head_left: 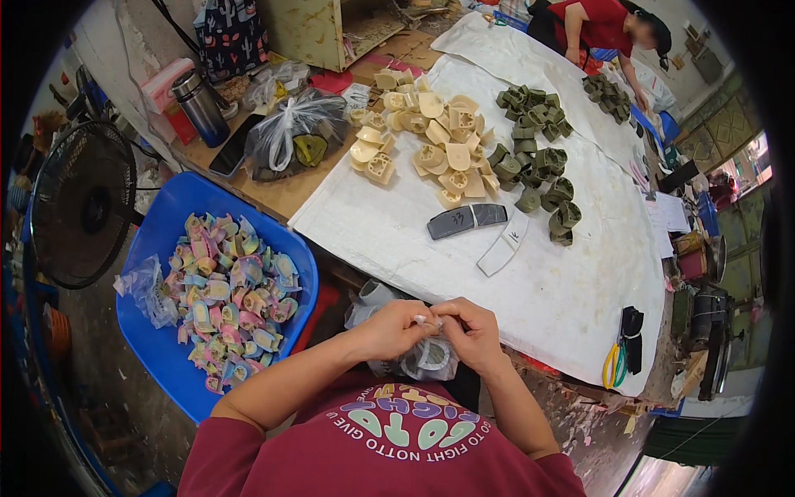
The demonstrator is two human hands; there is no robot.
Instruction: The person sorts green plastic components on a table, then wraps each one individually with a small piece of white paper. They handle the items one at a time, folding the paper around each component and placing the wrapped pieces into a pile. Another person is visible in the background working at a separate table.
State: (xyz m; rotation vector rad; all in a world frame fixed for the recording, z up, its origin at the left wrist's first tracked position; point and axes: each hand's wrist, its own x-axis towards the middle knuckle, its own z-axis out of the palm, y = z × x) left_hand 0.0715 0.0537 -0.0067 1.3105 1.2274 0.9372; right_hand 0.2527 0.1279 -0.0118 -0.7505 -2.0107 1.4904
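My left hand and my right hand meet close to my body, just off the table's near edge. Both pinch the gathered top of a see-through plastic bag between thumb and fingers. Greyish pieces show dimly through the bag; their kind is hard to make out. On the white sheet beyond lie a dark grey curved strip and a pale grey strip. Behind them spread many cream moulded pieces, with olive green moulded pieces to their right.
At my left stands a blue basin of pastel multicoloured pieces, beside a black fan. A flask, a phone and a knotted bag occupy the table's left. Black straps lie right. Another person bends over the far end.
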